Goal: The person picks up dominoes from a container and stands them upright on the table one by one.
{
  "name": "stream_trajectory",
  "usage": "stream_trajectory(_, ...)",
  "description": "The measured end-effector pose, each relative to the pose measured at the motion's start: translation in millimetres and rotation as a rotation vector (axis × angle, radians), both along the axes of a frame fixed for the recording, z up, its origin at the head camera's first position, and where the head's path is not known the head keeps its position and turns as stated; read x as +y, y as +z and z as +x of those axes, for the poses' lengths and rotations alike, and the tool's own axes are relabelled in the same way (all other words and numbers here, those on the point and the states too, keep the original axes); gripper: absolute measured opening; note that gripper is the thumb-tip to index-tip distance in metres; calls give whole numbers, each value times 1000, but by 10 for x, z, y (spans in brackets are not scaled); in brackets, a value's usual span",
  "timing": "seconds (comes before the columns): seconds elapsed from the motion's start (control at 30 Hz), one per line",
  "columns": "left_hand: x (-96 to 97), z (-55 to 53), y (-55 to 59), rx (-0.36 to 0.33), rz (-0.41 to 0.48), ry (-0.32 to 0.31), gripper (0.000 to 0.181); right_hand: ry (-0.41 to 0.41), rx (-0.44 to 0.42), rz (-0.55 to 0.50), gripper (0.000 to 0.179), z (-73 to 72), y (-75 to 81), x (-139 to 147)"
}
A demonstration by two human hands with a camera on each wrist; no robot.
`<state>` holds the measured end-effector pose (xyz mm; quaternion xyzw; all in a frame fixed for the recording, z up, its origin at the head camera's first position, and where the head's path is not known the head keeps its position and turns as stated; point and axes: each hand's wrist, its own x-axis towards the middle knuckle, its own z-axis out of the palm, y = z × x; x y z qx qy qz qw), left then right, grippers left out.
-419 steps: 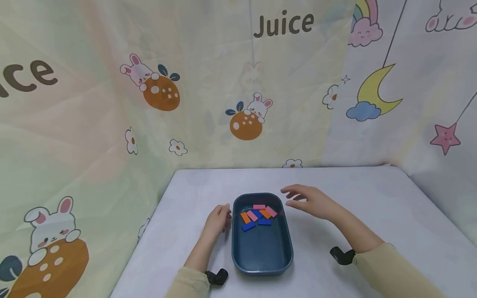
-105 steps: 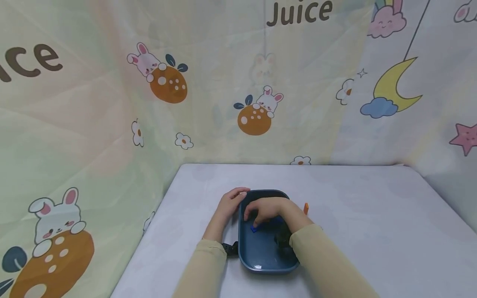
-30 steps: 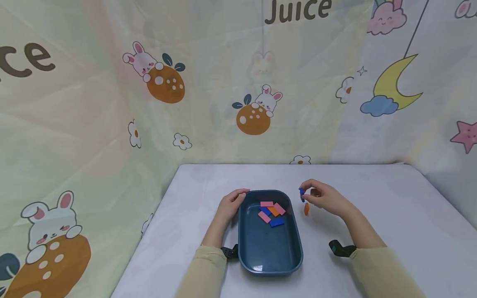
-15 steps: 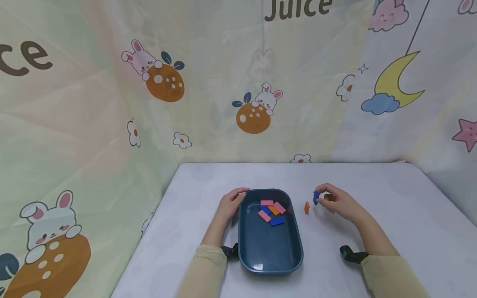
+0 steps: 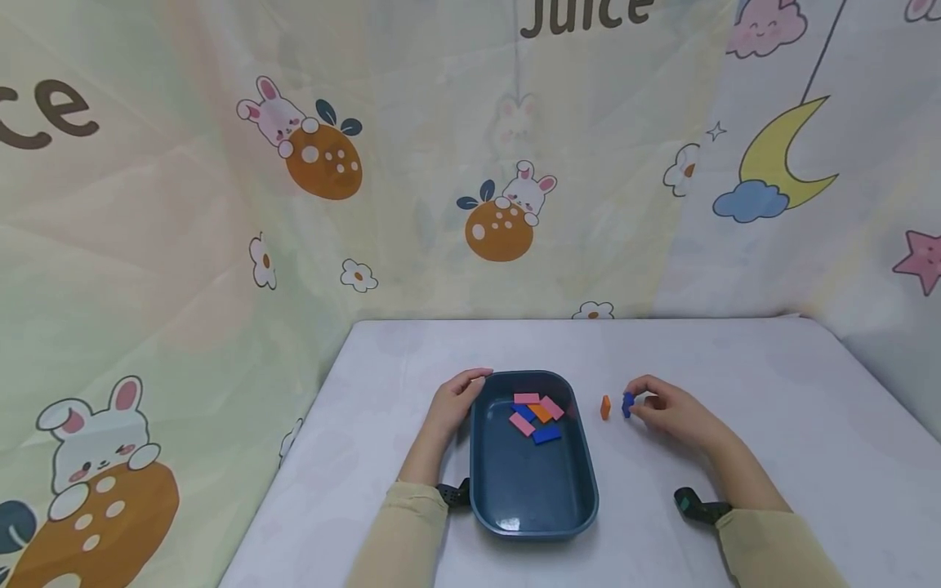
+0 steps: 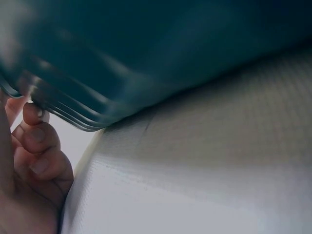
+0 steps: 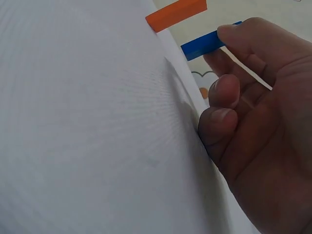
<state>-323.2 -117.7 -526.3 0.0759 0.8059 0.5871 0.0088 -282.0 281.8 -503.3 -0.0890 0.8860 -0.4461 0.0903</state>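
Observation:
My right hand [image 5: 676,415] pinches a blue domino block [image 5: 628,405] between thumb and fingertips, holding it upright at the table surface. Just left of it an orange domino block [image 5: 605,407] stands on end by itself; both also show in the right wrist view, the blue block [image 7: 202,46] nearer the hand than the orange block [image 7: 176,14]. My left hand [image 5: 450,406] grips the far left corner of the dark blue tray [image 5: 532,498], its fingers [image 6: 41,139] curled by the rim. Inside the tray's far half lie pink blocks [image 5: 522,424], blue blocks [image 5: 546,434] and an orange block [image 5: 540,413].
A white cloth covers the table [image 5: 735,359], which runs on to the right of my right hand and behind the tray. Printed fabric curtains [image 5: 412,163] with rabbits and fruit hang along the back and sides.
From the tray, my right hand has carried the blue block rightward, past the standing orange block, and lowered it to the table. My left hand has stayed at the tray's corner lately.

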Motion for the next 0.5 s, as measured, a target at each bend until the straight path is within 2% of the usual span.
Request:
stream_trajectory(0.23, 3, 7, 14, -2, 0, -1, 33, 43, 18, 22, 30, 0, -35, 24)
stream_trajectory(0.5, -2, 21, 33, 18, -10, -3, 34, 23, 20, 58, 30, -5, -61, 25)
